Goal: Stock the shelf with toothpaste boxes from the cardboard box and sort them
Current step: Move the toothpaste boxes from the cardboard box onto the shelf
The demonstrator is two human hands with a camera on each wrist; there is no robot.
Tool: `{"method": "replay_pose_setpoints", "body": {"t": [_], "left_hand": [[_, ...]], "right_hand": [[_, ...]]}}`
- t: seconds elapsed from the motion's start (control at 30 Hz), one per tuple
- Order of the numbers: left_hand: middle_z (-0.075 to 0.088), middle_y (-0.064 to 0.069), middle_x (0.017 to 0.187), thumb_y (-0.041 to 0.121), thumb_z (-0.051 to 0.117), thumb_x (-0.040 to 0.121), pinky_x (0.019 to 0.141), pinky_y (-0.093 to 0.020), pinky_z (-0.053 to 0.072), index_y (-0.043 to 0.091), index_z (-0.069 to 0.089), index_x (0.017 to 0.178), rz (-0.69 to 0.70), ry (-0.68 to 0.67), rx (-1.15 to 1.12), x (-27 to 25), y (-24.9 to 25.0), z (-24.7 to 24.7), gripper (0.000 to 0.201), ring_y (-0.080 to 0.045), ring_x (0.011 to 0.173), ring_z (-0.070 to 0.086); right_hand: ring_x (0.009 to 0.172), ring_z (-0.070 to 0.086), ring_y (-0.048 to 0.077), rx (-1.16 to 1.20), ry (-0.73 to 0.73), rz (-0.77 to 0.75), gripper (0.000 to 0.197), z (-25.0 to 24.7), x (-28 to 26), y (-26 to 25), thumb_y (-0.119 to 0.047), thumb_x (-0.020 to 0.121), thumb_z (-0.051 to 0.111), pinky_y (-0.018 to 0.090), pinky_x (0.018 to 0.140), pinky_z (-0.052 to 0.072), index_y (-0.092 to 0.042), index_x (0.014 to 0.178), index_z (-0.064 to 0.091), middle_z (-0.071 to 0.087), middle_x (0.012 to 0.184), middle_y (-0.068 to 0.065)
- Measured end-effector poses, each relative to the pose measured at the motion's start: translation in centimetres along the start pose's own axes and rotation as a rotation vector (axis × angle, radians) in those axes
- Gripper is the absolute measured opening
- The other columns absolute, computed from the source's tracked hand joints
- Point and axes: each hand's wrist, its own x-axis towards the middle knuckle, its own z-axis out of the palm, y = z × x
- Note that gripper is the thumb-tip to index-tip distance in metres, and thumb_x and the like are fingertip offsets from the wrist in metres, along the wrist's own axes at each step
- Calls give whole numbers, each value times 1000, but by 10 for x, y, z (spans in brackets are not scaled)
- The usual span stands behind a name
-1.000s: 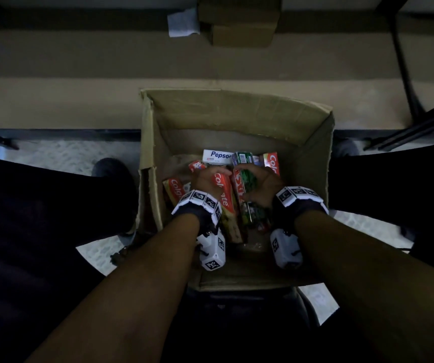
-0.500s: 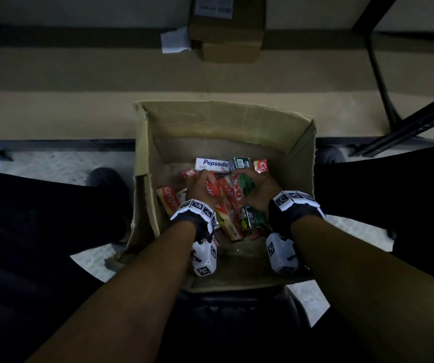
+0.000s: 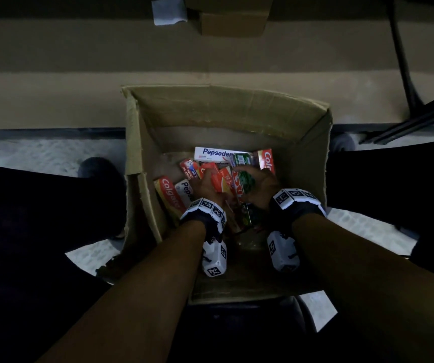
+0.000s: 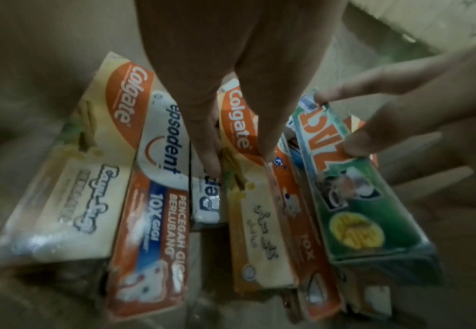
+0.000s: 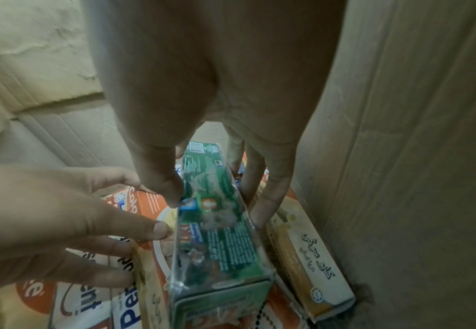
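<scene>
Two hands down in the cardboard box (image 3: 236,111). Right hand (image 3: 260,187) pinches a green toothpaste box (image 5: 219,222) on edge, thumb one side, fingers the other. Left hand (image 3: 205,187) has fingers round a Colgate box (image 4: 248,178) beside it. Around them roughly three more Colgate and three Pepsodent boxes lie loose, one Pepsodent box (image 3: 215,154) flat at the far wall. Exact count unclear: boxes overlap, lower layer hidden, head view dark. Shelf cut off.
</scene>
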Motion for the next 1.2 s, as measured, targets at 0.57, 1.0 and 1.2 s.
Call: {"method": "replay_pose_setpoints", "body": {"t": [0.57,1.0,1.2], "left_hand": [[53,-15,129,7,88,53,85,-45,59,56,50,95,231,-84,-97,-21,15,-53,74,-34,111,60],[61,-6,122,1,92,51,82,-37,60,34,59,111,367,-73,-57,-80,64,-115,75,-23,105,64],[63,-1,117,-5,88,60,48,-21,55,29,59,119,393,-88,-72,-107,84,-146,73,-18,93,64]], "right_hand": [[93,72,23,83,-28,-42,89,-26,-16,-34,6,66,80,42,75,63,-53,126,55,62,132,6],[111,62,20,93,-41,-108,79,-64,-78,-83,-10,76,82,19,66,56,-49,136,50,54,138,-1],[98,67,27,144,-6,-58,80,-78,-105,-111,-18,74,84,45,69,63,-65,128,48,53,130,1]]}}
